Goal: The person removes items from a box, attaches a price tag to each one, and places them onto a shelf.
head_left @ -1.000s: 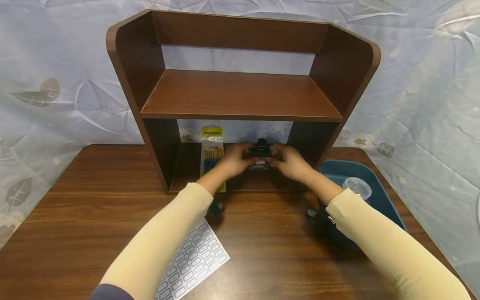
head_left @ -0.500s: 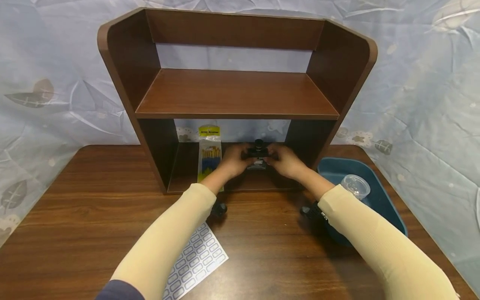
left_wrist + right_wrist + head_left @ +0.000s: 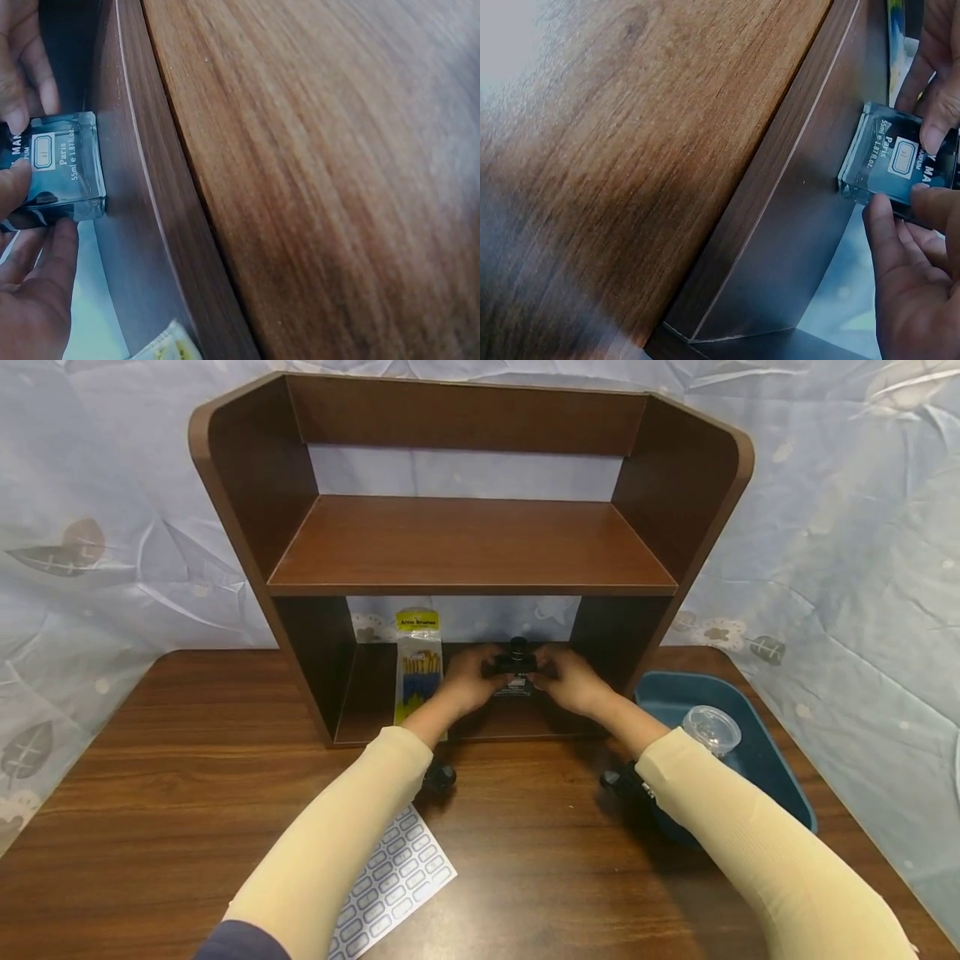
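Observation:
A dark glass perfume bottle point(image 3: 514, 683) with a black cap stands upright on the lower shelf, between both hands. Its front carries a small blue-framed sticker point(image 3: 45, 151) and white print reading "Paris" and "55ml". The left hand point(image 3: 468, 678) grips the bottle's left side, thumb on the front face. From the other side the right hand point(image 3: 572, 681) holds it the same way, its thumb near the sticker in the right wrist view. The bottle's base point(image 3: 853, 154) is right at the shelf board. Its back is hidden.
A packet of artist brushes point(image 3: 418, 664) leans in the shelf unit point(image 3: 472, 589), left of the hands. A sheet of blue-framed stickers point(image 3: 397, 877) lies under the left forearm. At right, a blue tray point(image 3: 765, 777) holds a clear round container point(image 3: 711, 731).
The view has shifted slightly, moving the shelf a little left in the picture. Both hands keep their grip on the perfume bottle, which stays in place on the shelf.

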Demonstrator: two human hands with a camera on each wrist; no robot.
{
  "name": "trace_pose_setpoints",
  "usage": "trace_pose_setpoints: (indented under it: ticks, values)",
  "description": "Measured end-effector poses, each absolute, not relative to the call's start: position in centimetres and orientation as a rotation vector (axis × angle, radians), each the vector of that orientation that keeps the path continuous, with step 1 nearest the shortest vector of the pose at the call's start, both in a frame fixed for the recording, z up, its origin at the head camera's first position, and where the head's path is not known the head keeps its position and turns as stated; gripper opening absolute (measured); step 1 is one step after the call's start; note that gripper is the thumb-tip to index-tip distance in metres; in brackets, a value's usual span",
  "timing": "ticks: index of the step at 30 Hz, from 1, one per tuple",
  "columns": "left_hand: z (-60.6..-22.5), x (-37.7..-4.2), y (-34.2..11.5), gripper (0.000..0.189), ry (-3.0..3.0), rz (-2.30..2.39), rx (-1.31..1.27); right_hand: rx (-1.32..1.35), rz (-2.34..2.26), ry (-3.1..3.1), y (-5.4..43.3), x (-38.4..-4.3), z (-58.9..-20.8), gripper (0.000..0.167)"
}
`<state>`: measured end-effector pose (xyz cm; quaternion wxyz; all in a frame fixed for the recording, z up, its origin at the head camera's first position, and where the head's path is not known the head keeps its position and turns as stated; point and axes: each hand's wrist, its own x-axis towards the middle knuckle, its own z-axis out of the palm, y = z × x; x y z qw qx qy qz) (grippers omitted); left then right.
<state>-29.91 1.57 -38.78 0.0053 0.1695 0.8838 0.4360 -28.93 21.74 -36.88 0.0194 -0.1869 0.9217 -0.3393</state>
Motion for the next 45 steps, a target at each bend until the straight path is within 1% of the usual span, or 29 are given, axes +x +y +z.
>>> trace_pose_setpoints:
  ticks: [12,21,29,32,37,41,45]
  values:
    - [-38.6,-29.7,1.5,0.045,2.752,1.357,0.496,-0.558,-1.087,2.836,21.6,-29.0,-36.9,0.026]
    - [-38.7,-29.8,1.5,0.045,2.764,1.354,0.514,-0.554,-1.039,2.866,21.6,-28.8,-36.7,0.023]
    - [-39.1,-29.5,1.3,0.049,2.728,1.402,0.491,-0.552,-1.035,2.865,21.5,-28.7,-37.0,0.023]
    - [-39.2,-29.3,1.2,0.05,2.711,1.426,0.494,-0.562,-1.0,2.867,21.7,-28.5,-37.0,0.027]
    - [-38.9,-28.9,1.1,0.05,2.698,1.489,0.491,-0.544,-0.907,2.856,22.2,-27.8,-35.9,0.043]
    - [-38.5,-28.5,1.1,0.044,2.735,1.546,0.48,-0.523,-0.818,2.853,22.2,-26.9,-34.5,0.052]
    - [-38.3,-28.1,1.1,0.037,2.813,1.622,0.469,-0.493,-0.691,2.873,22.1,-25.6,-33.5,0.057]
